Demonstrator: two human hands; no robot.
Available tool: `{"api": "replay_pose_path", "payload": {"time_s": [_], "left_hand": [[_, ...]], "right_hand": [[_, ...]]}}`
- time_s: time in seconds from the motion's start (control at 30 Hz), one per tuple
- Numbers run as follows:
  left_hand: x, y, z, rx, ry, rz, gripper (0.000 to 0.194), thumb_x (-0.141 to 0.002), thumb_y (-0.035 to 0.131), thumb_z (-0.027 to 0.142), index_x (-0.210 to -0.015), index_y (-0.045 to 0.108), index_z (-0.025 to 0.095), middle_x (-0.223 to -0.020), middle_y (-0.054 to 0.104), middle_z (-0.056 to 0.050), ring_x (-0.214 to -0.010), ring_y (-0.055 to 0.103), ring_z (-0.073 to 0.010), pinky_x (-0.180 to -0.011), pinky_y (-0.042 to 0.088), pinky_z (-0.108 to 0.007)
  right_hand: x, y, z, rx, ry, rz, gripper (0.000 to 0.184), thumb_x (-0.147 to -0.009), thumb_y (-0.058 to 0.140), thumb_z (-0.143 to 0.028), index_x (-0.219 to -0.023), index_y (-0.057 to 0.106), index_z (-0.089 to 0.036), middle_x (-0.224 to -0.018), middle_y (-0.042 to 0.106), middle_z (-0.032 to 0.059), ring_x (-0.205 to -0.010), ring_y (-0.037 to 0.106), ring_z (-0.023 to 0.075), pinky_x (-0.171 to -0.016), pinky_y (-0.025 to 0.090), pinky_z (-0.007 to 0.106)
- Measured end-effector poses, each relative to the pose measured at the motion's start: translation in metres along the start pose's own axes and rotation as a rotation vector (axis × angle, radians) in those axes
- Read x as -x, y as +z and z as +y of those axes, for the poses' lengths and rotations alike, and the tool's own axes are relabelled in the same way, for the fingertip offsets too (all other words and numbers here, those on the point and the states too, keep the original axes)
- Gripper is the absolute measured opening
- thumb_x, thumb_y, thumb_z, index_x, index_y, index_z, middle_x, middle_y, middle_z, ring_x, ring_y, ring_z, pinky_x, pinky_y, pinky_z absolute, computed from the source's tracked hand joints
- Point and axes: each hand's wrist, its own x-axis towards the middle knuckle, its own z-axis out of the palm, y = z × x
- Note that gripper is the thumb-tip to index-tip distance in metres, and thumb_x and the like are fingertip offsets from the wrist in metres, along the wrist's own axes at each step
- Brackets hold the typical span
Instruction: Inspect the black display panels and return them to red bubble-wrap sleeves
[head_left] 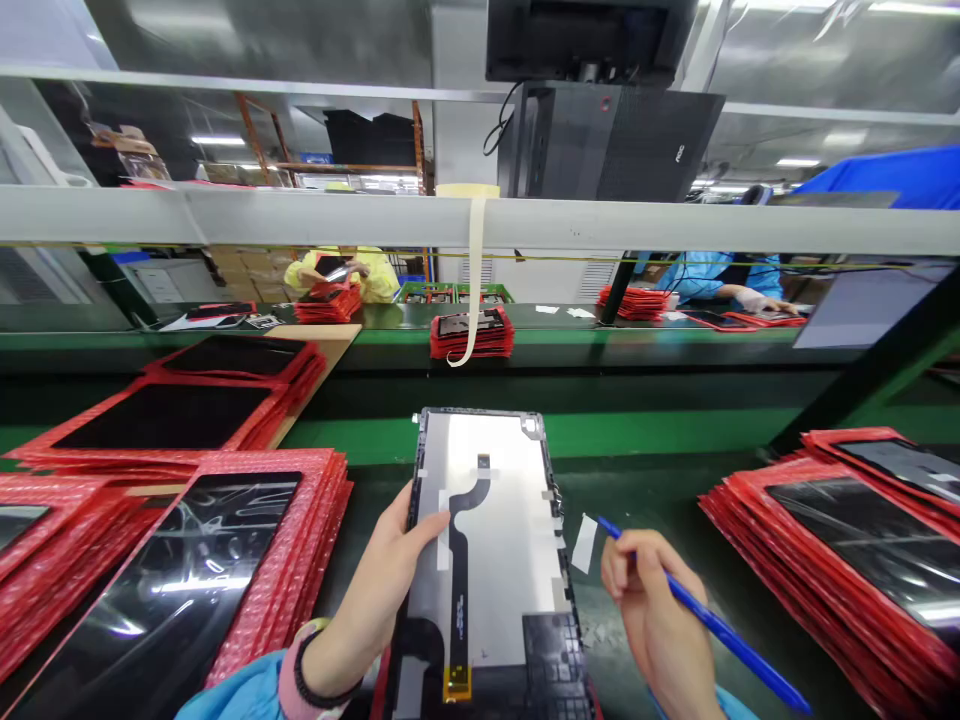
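Factory bench, dark green, with one display panel held in hand

Setting: workshop hall with a green bench (649,490), a white rail (300,215) running across it and a black monitor (600,145) above. Beyond the rail, a co-worker in yellow sleeves (379,275) and another in blue sleeves (686,275).

Item 1: display panel (510,540), silver rear face up, black frame, centred before the person over the bench; red material shows beneath its near end. Black ribbon cable (460,580) runs along its back.

Item 2: left hand (382,570), thumb laid over the panel's left edge onto the rear face beside the cable; fingers hidden beneath, apparently pinching the edge.

Item 3: right hand (664,610), fingers curled around a blue stick (727,640), its tip beside a white slip (584,545); whether they touch cannot be told.

Item 4: red-wrapped stacks, left (322,510) and right (757,530).

Handling notes (judged): panel light for its area, thin, stiff but fragile, likely to crack if bent or pressed mid-face; smooth metal may slip. Best held by the long frame edges, thumb clear of the ribbon cable. Stick light, rigid, forgiving.
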Motion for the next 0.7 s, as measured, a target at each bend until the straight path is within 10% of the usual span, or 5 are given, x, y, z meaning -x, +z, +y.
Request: {"api": "replay_pose_path", "payload": {"time_s": [0.23,0.47,0.7], "left_hand": [[-0.005,0.017,0.034,0.042,0.196,-0.02,0.049,-0.081,0.068,0.033,-0.128,0.056,0.026,-0.121,0.068,-0.001,-0.11,0.062,-0.0217,-0.087,0.05,-0.026],[-0.013,0.012,0.043,0.083,0.199,0.067,0.061,-0.076,0.074,0.035,-0.133,0.052,0.031,-0.126,0.066,0.001,-0.115,0.06,-0.023,-0.088,0.052,-0.025],[-0.013,0.001,0.047,0.092,0.112,0.163,0.074,-0.066,0.081,0.038,-0.133,0.052,0.034,-0.126,0.066,0.002,-0.113,0.062,-0.0277,-0.079,0.057,-0.025]], "right_hand": [[-0.028,0.023,-0.03,0.016,0.108,-0.061,0.038,-0.085,0.063,-0.051,-0.112,0.065,-0.025,-0.076,0.077,0.005,-0.068,0.068,0.0169,-0.055,0.052,0.023],[-0.019,0.051,-0.044,-0.154,0.209,-0.25,0.029,-0.079,0.071,-0.045,-0.098,0.074,-0.024,-0.065,0.077,0.0036,-0.06,0.071,0.0184,-0.062,0.056,0.029],[-0.009,0.056,-0.035,0.042,0.111,-0.059,0.037,-0.073,0.075,-0.049,-0.1,0.074,-0.023,-0.089,0.076,0.0076,-0.07,0.069,0.0218,-0.065,0.056,0.035]]}}
